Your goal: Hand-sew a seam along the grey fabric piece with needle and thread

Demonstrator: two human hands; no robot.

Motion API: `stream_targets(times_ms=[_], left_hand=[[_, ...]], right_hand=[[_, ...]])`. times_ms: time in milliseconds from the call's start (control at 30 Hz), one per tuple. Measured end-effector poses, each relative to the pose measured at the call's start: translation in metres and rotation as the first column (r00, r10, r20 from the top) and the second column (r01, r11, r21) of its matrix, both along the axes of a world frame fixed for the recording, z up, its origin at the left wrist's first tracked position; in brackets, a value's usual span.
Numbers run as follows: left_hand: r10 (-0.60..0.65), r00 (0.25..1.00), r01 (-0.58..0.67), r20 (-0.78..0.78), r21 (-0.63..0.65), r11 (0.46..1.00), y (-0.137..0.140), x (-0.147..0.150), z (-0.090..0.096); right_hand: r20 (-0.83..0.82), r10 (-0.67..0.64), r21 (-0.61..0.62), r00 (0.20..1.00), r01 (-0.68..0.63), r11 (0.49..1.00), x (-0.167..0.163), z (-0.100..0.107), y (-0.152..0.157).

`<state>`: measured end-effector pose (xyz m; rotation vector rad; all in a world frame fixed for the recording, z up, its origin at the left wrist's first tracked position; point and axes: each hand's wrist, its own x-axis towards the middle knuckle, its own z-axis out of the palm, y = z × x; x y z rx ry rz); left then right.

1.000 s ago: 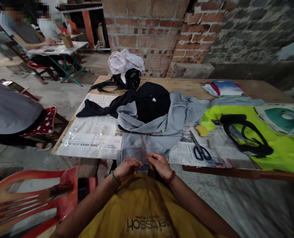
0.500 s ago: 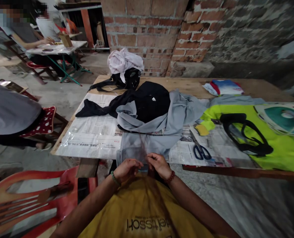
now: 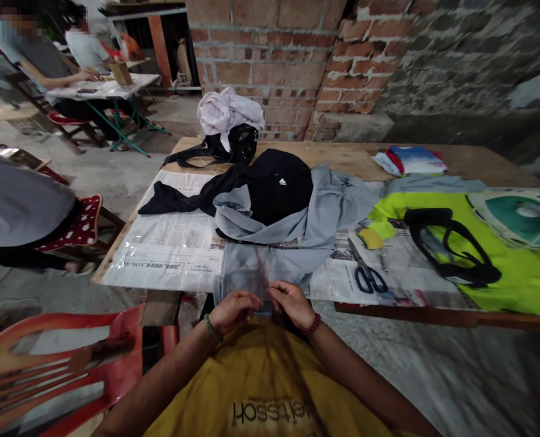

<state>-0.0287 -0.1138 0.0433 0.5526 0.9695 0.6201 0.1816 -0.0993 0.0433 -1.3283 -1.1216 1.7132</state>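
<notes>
My left hand (image 3: 237,311) and my right hand (image 3: 293,304) are close together at the table's near edge, in front of my yellow shirt. Both have their fingers drawn into a pinch. Whatever lies between the fingertips is too small or hidden to name. Just beyond them, grey cloth (image 3: 270,264) is spread over the edge and partly hangs down. Behind it lies a crumpled black and grey garment (image 3: 284,188) with a small white logo. A pair of scissors (image 3: 370,279) with dark blue handles rests to the right of my right hand.
Newspaper (image 3: 174,255) covers much of the wooden table. At right are a bright yellow garment (image 3: 520,267), a black strapped frame (image 3: 452,249) and a green-and-white iron (image 3: 525,212). A black bag (image 3: 240,144) stands behind. A red chair (image 3: 119,358) is at my left; people sit beyond.
My hands stay in almost the same place, still pinched, with only a tiny shift of the right fingers. The seated person at the far left has moved slightly.
</notes>
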Motion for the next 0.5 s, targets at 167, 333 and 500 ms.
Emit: stream_targets(times_ms=[167,333,500], left_hand=[[-0.009,1.000,0.009,-0.010,-0.005,1.000,-0.001,0.001,-0.008],[0.053,0.998,-0.053,-0.016,0.002,0.999,-0.004,0.000,-0.016],[0.015,1.000,-0.015,0.012,-0.037,0.999,-0.008,-0.002,-0.013]], right_hand=[[0.001,-0.013,-0.010,1.000,0.013,1.000,0.001,-0.004,-0.001],[0.028,-0.028,-0.013,0.999,0.028,1.000,0.000,-0.013,-0.004],[0.048,-0.021,-0.033,0.999,0.023,0.999,-0.005,-0.020,-0.011]])
